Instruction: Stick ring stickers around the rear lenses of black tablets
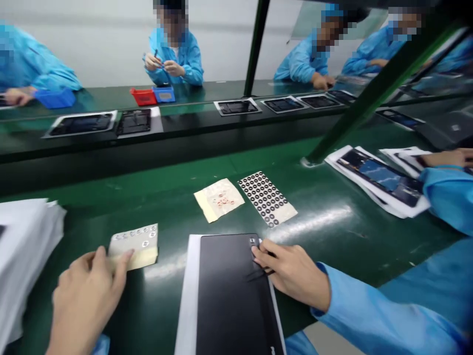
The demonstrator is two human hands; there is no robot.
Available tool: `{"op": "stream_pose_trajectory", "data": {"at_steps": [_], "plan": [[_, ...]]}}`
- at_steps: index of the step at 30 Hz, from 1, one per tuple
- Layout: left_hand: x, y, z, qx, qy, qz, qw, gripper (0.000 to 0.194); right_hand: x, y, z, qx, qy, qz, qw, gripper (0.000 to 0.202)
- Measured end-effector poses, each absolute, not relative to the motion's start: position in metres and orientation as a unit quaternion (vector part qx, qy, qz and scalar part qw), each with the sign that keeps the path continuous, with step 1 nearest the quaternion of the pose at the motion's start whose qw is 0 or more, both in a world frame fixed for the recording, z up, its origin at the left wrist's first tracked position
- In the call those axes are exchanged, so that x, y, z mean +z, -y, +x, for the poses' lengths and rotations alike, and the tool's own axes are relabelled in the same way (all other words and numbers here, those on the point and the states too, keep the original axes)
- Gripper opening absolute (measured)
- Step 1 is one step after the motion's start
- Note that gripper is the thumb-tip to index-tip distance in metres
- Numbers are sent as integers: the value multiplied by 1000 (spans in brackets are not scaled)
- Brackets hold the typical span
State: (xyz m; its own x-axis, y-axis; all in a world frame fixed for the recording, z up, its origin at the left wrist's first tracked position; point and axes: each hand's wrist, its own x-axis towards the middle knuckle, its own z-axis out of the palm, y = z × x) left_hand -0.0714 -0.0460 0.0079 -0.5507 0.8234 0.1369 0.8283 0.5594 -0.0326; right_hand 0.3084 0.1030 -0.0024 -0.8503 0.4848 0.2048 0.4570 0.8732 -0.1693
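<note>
A black tablet back panel (232,296) lies on white sheet material (187,296) in front of me. At its upper right corner, beside the small camera opening (253,241), is my right hand (291,271). Its fingers are closed on dark tweezers (260,274), whose thin prongs point left over the panel. My left hand (86,296) has its thumb and fingers at the lower left edge of a small sticker sheet (138,241), closed on it. Several ring-shaped stickers run along the sheet's top, and a pale yellow strip crosses its lower part.
Beyond the panel lie a yellowish paper with small reddish rings (221,199) and a sheet of black rings (264,195). A white stack (25,251) stands left. A co-worker's sleeve (449,197) and an opened tablet (384,175) are right. A green post (354,113) rises ahead.
</note>
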Motion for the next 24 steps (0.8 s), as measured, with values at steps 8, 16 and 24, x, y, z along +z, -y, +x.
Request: {"op": "stream_pose_trajectory", "data": {"at_steps": [8, 16, 24], "plan": [[0, 56, -76, -210, 906, -359, -80, 55, 38, -124, 250, 177, 958, -180, 136, 25], [15, 42, -50, -561, 622, -189, -513, 55, 19, -106, 131, 375, 893, -173, 180, 32], [5, 41, -25, -620, 558, -149, -530, 59, -2, -97, 114, 405, 865, -219, 200, 9]]}}
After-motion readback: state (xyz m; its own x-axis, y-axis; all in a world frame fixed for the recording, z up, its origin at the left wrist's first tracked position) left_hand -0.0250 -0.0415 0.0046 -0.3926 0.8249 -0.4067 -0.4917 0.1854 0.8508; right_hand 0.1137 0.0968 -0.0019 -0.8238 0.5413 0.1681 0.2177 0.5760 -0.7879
